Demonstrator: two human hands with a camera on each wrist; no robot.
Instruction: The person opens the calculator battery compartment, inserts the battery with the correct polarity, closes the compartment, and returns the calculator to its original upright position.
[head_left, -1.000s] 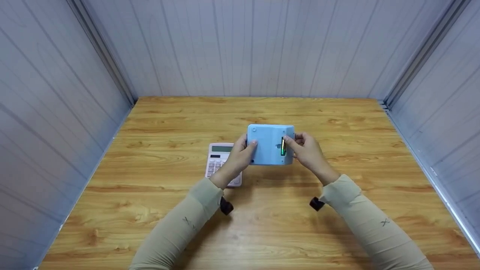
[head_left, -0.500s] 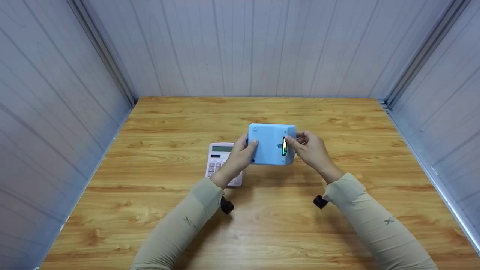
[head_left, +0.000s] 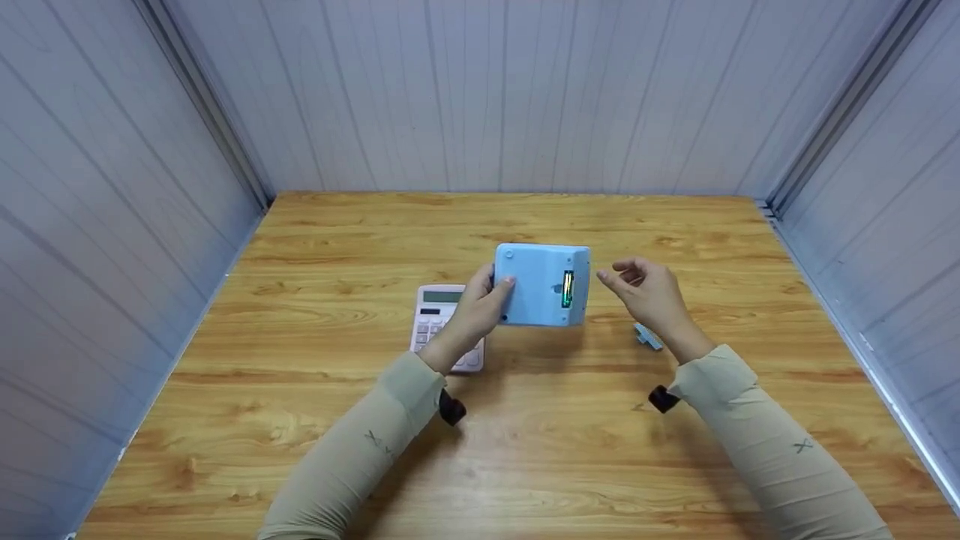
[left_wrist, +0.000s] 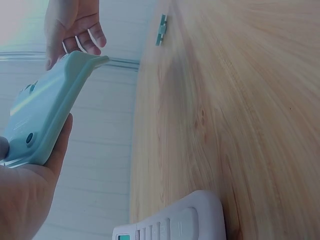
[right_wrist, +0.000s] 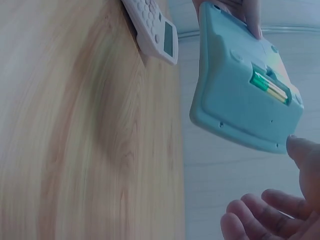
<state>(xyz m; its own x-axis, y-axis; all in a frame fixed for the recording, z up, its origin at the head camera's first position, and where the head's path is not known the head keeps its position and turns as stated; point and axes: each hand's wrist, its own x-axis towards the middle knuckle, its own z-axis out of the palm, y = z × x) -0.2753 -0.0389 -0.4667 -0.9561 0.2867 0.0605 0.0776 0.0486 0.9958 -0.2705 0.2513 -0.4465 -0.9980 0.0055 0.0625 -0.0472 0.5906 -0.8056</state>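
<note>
My left hand (head_left: 474,309) grips a light blue calculator (head_left: 532,285) by its left edge, thumb on its back, above the table. The back faces me, and its battery compartment is uncovered. Inside lies a green and gold battery (right_wrist: 270,88), plain in the right wrist view. My right hand (head_left: 654,294) is just right of the calculator, apart from it, with fingers loosely bent and nothing between them. Below that hand a small blue battery cover (head_left: 647,337) lies on the table. The left wrist view also has this battery cover (left_wrist: 161,30) near its top.
A pink calculator (head_left: 430,307) lies face up on the wooden table (head_left: 330,420), partly hidden beneath my left forearm. Panelled walls (head_left: 480,97) enclose the table at the back and both sides.
My right hand has let go of the blue calculator's right edge and moved right. The battery cover on the table has come into view. My left hand keeps its hold, nearly still.
</note>
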